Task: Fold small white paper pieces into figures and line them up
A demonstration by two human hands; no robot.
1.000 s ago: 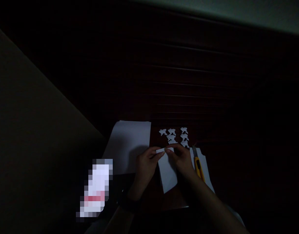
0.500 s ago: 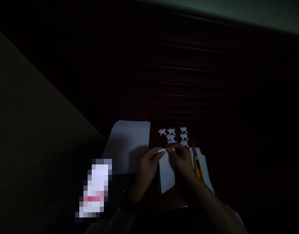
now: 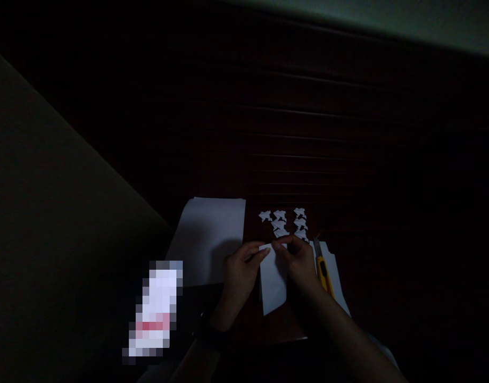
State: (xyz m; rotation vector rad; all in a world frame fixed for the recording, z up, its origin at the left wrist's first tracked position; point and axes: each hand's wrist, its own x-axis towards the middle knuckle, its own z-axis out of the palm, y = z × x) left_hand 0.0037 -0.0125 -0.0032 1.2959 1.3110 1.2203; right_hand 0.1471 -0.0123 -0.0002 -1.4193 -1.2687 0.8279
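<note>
The scene is very dark. My left hand (image 3: 240,271) and my right hand (image 3: 298,263) both pinch the far edge of a narrow white paper strip (image 3: 273,279) that lies between them on a dark wooden table (image 3: 348,175). Fingertips of the two hands almost meet at the strip's top edge. Just beyond the hands lie several small folded white paper shapes (image 3: 286,222) in rows. A yellow utility knife (image 3: 323,271) rests on a paper piece (image 3: 335,276) right of my right hand.
A larger white paper sheet (image 3: 210,234) lies left of my left hand. A blurred white and red object (image 3: 154,308) sits at the lower left. A dark slanted surface (image 3: 48,223) fills the left side. A pale wall (image 3: 388,16) runs along the top.
The strip's top edge looked folded over before and now lies flatter under the fingertips. Both hands stay nearly in place, having edged slightly toward each other.
</note>
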